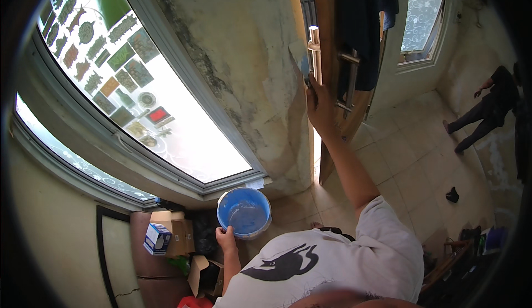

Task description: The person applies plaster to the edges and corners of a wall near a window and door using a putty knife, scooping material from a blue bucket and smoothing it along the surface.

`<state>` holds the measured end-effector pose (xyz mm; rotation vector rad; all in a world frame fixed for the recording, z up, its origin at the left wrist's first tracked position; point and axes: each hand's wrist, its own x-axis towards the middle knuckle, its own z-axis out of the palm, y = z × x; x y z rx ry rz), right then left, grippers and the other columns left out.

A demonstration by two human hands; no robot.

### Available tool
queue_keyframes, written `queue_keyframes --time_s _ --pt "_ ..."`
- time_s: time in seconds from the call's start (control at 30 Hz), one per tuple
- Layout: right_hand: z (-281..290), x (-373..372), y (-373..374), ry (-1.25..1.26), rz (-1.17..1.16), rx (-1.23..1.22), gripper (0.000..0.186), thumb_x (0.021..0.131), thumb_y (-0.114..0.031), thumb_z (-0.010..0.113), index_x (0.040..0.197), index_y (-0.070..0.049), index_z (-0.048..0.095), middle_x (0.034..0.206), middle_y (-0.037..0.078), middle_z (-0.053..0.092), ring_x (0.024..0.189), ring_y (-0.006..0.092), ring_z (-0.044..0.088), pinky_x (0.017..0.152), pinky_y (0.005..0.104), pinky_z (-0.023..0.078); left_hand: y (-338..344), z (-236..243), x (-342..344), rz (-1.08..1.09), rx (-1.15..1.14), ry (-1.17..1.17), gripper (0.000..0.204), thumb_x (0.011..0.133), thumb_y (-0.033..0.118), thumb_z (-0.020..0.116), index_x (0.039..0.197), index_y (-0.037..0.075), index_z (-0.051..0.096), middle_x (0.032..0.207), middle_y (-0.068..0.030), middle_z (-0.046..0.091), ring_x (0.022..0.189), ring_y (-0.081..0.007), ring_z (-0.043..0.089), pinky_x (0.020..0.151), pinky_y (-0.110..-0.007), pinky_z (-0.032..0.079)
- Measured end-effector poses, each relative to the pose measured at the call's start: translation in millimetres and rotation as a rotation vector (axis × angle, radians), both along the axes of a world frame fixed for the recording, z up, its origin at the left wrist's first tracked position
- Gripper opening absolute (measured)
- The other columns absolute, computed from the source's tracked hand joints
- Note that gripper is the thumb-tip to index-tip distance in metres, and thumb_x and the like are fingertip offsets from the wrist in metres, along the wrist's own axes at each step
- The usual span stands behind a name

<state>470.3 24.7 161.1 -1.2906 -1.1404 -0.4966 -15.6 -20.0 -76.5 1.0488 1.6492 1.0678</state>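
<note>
My left hand (pixel 225 238) grips the near rim of a round blue bucket (pixel 244 211), pale on its outside, with a whitish residue inside. My right arm reaches up to the wall's edge beside the door frame. There my right hand (pixel 320 105) is closed round what looks like a scraper (pixel 302 63), its flat greyish blade lying against the wall. Its handle is mostly hidden by my fingers. The wall (pixel 238 47) is stained and patchy, with dark spots along the window side. Just right of my hand stands a wooden door (pixel 328 58) with long metal bar handles (pixel 352 80).
A large framed window (pixel 183 141) with stickers fills the left. Cardboard boxes (pixel 180 236) sit on a brown sofa (pixel 141 252) at lower left. Dark cloth (pixel 377 31) hangs over the door. A person in dark clothes (pixel 490 105) stands far right on the tiled floor (pixel 410 169).
</note>
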Motion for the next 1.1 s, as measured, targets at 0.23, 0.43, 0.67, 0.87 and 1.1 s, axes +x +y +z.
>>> queue_keyframes --time_s 0.23,0.43,0.67,0.87,1.1 --pt "-76 -10 -26 0.12 0.019 -0.163 0.043 0.101 -0.008 0.054 0.144 -0.007 0.05 0.089 0.012 0.055 0.079 0.0221 0.055 0.075 0.032 0.045 -5 -8 2 0.002 -0.005 0.03 0.018 0.076 0.006 0.065 0.081 0.005 0.048 0.073 -0.0015 0.049 0.053 -0.0121 0.051 0.041 -0.03 0.05" --pt "-10 2 -28 0.045 0.035 0.009 0.041 0.106 -0.02 0.046 0.145 -0.006 0.049 0.122 0.015 0.065 0.097 0.0202 0.059 0.091 0.0282 0.045 -6 -9 -1 0.004 0.012 0.019 0.018 0.075 0.007 0.066 0.081 0.005 0.049 0.074 -0.0015 0.049 0.054 -0.0123 0.051 0.042 -0.031 0.05" --pt "159 39 7 -0.026 0.092 0.211 0.039 0.105 -0.025 0.05 0.14 -0.007 0.055 0.092 0.007 0.062 0.074 0.0115 0.053 0.071 0.026 0.046 -8 -5 -7 0.024 0.021 0.053 0.018 0.076 0.007 0.065 0.081 0.005 0.048 0.073 -0.0014 0.049 0.054 -0.0119 0.05 0.042 -0.03 0.048" --pt "178 41 8 0.095 0.116 0.058 0.037 0.104 -0.026 0.051 0.138 -0.011 0.057 0.085 0.005 0.058 0.071 0.0096 0.052 0.067 0.0255 0.045 -14 9 0 0.053 0.027 0.009 0.018 0.076 0.006 0.065 0.081 0.005 0.048 0.072 -0.0015 0.049 0.052 -0.0119 0.049 0.041 -0.03 0.046" --pt "68 54 7 -0.064 0.024 0.015 0.036 0.103 -0.018 0.05 0.137 -0.007 0.055 0.097 0.011 0.063 0.083 0.0163 0.059 0.077 0.0295 0.047 -19 10 3 0.07 0.011 0.021 0.017 0.076 0.005 0.064 0.081 0.005 0.048 0.071 -0.0017 0.048 0.051 -0.0124 0.049 0.041 -0.03 0.045"
